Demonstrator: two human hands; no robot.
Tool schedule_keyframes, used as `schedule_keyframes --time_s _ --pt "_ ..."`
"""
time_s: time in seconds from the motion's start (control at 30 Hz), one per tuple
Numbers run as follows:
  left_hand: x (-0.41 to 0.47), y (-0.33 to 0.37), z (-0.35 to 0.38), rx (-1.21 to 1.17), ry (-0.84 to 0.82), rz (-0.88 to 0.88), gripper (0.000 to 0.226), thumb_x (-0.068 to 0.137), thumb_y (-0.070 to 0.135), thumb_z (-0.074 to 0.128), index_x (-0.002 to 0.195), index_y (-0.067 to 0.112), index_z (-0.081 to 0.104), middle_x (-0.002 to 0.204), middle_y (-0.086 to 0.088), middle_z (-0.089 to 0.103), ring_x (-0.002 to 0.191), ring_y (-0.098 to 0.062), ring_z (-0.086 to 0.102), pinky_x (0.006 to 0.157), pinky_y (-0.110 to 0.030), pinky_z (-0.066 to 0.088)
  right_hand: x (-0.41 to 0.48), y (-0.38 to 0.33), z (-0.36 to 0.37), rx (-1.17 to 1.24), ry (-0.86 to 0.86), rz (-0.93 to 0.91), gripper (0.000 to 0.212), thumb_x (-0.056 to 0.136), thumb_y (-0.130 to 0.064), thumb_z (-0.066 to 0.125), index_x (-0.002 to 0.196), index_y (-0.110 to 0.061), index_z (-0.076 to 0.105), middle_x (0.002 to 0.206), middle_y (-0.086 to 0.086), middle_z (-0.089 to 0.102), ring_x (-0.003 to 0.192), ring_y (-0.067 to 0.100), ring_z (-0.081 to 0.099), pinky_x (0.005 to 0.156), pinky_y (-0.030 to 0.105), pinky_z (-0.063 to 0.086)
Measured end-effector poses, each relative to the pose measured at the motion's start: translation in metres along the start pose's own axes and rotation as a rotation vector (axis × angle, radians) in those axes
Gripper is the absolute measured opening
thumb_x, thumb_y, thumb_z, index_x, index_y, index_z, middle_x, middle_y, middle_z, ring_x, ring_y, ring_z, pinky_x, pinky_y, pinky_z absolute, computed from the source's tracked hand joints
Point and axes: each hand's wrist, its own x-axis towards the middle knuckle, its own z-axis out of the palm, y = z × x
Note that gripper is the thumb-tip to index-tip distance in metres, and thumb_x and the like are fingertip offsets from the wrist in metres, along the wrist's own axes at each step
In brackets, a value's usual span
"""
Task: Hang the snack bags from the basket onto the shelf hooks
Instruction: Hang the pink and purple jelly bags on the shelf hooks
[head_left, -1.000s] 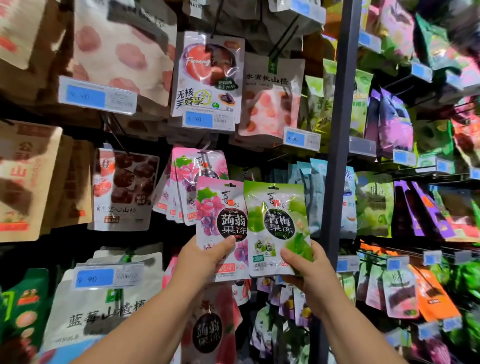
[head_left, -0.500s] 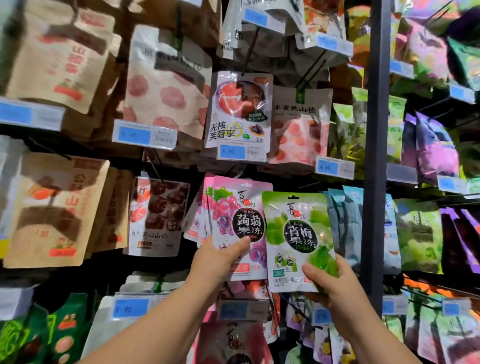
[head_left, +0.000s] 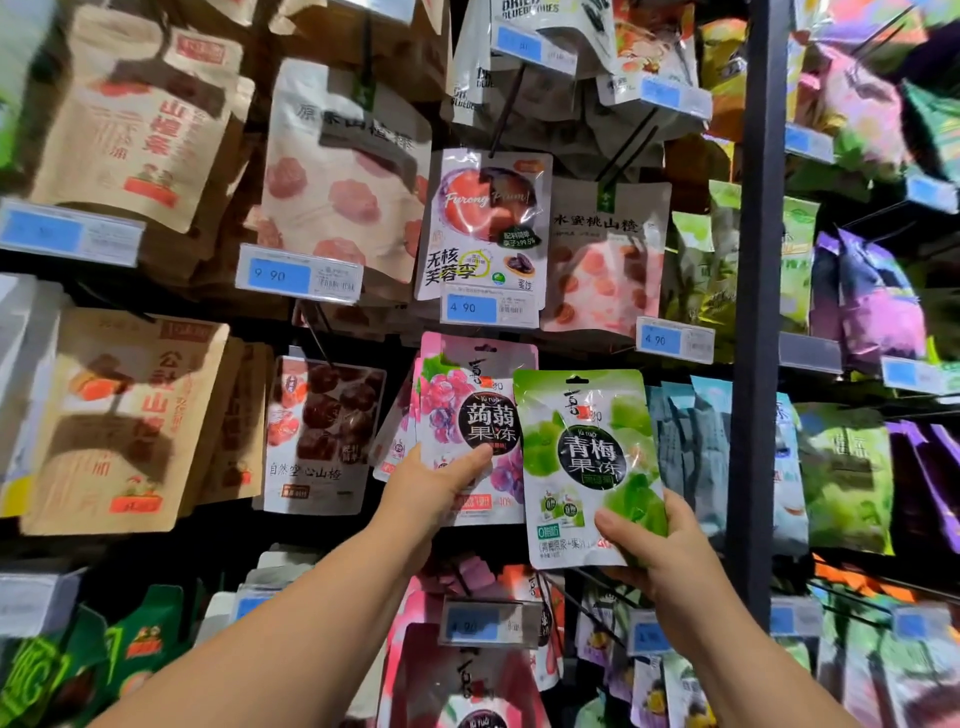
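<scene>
My left hand (head_left: 434, 480) grips a pink grape jelly bag (head_left: 475, 415) by its lower left part, thumb across the front. The bag's top reaches a row of like pink bags on a shelf hook; whether its hole sits on the hook I cannot tell. My right hand (head_left: 657, 543) pinches a green plum jelly bag (head_left: 587, 457) at its lower right corner and holds it upright, just right of the pink bag and overlapping its edge. The basket is out of view.
Hanging snack bags fill the shelf on every side. A white plum bag (head_left: 485, 223) and a blue 4.90 price tag (head_left: 488, 309) hang just above. Blue bags (head_left: 696, 447) hang right of the green bag. A dark upright post (head_left: 756, 312) stands further right.
Both hands have carried the two bags up and toward the shelf. The pink bag now lies against the hanging pink row. The view has tilted upward.
</scene>
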Motion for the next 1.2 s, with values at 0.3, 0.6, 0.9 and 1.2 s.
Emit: schedule_keyframes --time_s 0.3,0.6,0.9,1.2 --pt "0.012 0.001 0.003 -0.032 -0.01 -0.026 0.008 0.084 0.013 0.075 0.09 0.015 0.071 0.088 -0.01 0.076 0.084 -0.025 0.071 0.088 -0.047 0.055 0.004 0.005 0.001 0.003 -0.003 -0.002 0.05 0.077 -0.008 0.079 0.119 -0.023 0.057 0.097 0.001 0.076 0.085 0.02 0.075 0.065 0.034 0.059" --pt "0.018 -0.009 -0.004 0.02 0.036 -0.046 0.015 0.083 0.013 0.076 0.096 0.015 0.069 0.084 -0.004 0.077 0.078 -0.015 0.074 0.07 -0.03 0.058 0.006 0.007 0.001 0.012 -0.02 -0.008 0.047 0.079 -0.004 0.077 0.117 -0.02 0.056 0.093 0.002 0.076 0.08 0.018 0.075 0.059 0.028 0.058" --pt "0.031 -0.023 -0.015 0.272 0.206 -0.06 0.101 0.046 0.069 0.083 0.125 0.011 0.06 0.112 -0.005 0.072 0.098 -0.021 0.07 0.091 -0.042 0.056 0.01 0.012 0.008 0.028 0.001 0.004 0.047 0.079 -0.004 0.077 0.121 -0.016 0.057 0.096 0.003 0.076 0.08 0.016 0.075 0.058 0.027 0.057" --pt "0.027 -0.023 -0.016 0.378 0.254 -0.095 0.099 0.052 0.076 0.076 0.126 0.014 0.057 0.122 -0.006 0.066 0.107 -0.028 0.064 0.094 -0.042 0.052 0.013 0.018 0.01 0.04 0.007 0.015 0.045 0.079 -0.003 0.077 0.118 -0.017 0.057 0.1 0.008 0.076 0.086 0.024 0.075 0.065 0.037 0.059"
